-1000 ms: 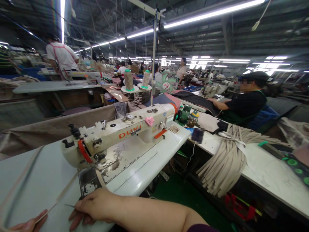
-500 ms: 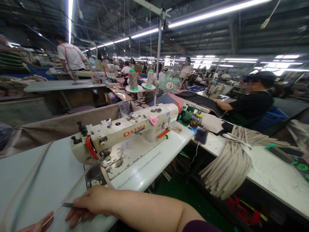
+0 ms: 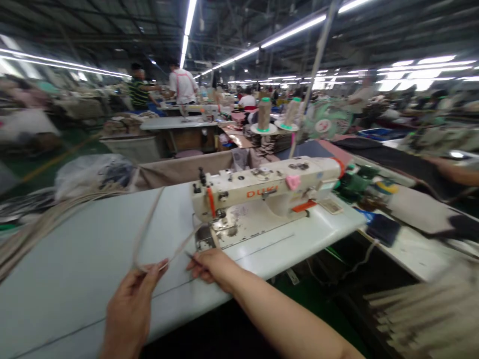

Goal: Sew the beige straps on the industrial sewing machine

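Note:
Pinched between the thumb and fingers of my left hand (image 3: 130,304) is a narrow beige fabric strip (image 3: 147,224). One length of it rises in a curve across the tabletop; another stretches toward the needle end of a white sewing machine (image 3: 262,192). My right hand (image 3: 214,267) lies in front of the machine's needle area, closed on a small dark pointed tool (image 3: 189,255), whose tip sticks out toward the strip. My fingers cover most of this tool, so its kind is unclear.
The pale sewing table (image 3: 82,249) carries a bundle of beige strips (image 3: 48,219) along its left side. Thread cones (image 3: 264,113) stand behind the machine. More strips (image 3: 430,314) hang at the lower right. A side table (image 3: 407,249) holds fabric pieces. Co-workers are in the background.
The view has swung left, so the machine appears farther right. My left hand has come up into fuller view with the strip. My right hand still grips the dark tool.

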The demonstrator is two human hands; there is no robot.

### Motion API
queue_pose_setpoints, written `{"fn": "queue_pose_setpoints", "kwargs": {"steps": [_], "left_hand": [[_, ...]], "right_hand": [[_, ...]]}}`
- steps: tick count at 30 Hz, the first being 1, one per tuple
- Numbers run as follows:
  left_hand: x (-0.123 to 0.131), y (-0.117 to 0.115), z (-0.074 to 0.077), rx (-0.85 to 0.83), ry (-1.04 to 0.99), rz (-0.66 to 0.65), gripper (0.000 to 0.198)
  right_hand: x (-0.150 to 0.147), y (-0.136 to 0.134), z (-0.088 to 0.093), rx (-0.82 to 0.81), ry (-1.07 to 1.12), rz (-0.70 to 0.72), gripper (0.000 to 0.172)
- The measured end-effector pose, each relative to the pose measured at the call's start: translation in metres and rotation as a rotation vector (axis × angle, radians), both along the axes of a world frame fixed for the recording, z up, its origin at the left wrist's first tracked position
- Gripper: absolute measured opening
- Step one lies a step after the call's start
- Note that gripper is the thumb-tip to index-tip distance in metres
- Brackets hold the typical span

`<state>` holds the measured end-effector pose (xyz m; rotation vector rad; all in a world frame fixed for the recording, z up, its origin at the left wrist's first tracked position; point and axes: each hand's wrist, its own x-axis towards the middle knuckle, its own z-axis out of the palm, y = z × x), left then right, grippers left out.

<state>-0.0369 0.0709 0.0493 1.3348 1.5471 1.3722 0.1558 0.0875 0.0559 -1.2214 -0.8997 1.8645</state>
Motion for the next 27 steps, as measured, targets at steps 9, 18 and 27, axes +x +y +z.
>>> {"fn": "queue_pose_setpoints", "kwargs": {"steps": [9,18,27], "left_hand": [[0.005,0.005,-0.001,0.041,-0.343,-0.061,0.033],[0.000,0.002,-0.008,0.015,-0.381,-0.120,0.029],[-0.003,0.000,-0.011,0.004,-0.379,-0.151,0.028]], "right_hand": [[-0.002,0.012,-0.009,0.116,0.075,0.066,0.057],[-0.009,0.015,-0.001,0.131,0.041,0.095,0.062],[-0.008,0.016,-0.001,0.163,-0.013,0.111,0.057]]}}
